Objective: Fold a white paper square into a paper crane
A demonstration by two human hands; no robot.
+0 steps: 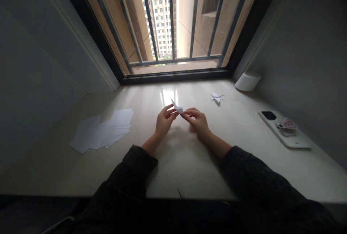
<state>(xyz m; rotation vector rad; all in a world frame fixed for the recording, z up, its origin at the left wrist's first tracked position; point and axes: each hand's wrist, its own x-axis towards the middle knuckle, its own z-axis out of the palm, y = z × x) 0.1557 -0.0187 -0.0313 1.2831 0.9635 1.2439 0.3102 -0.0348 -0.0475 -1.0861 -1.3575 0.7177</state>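
Between my two hands, a little above the pale sill, is a small piece of folded white paper (177, 107) with a pointed tip rising up to the left. My left hand (164, 119) is closed on its left and lower side, thumb and fingers pinching it. From the right, my right hand (197, 120) pinches the paper's lower right end between thumb and fingertips. Part of the paper is hidden behind the fingers. Beyond my right hand a folded paper crane (216, 98) rests on the sill, wings spread.
Loose white paper sheets (101, 131) lie overlapping at the left. A white phone (284, 131) with a round decorated grip lies at the right. A white cylindrical object (248, 81) stands in the back right corner, near the barred window (173, 78). The sill's front edge (189, 198) runs below my forearms.
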